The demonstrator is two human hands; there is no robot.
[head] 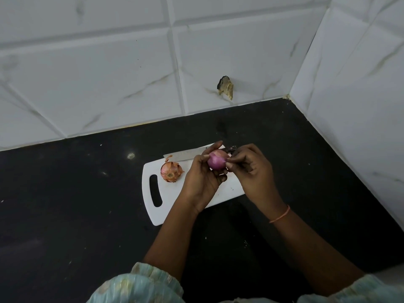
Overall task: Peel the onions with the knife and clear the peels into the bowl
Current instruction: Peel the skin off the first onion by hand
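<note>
onion half-peeled, held over the board

onion in its papery skin sits on the white cutting board, at about 9 o'clock from the hands. the left hand cups a purple, mostly peeled onion above the board. at its 3 o'clock, the right hand pinches at the onion's side with curled fingertips. the knife lies along the board's far edge, at 12 o'clock, on the black counter.

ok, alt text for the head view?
Left hand holds a mostly peeled onion over a white board while the right hand pinches at its skin. An unpeeled onion and a knife lie on the board.
</note>
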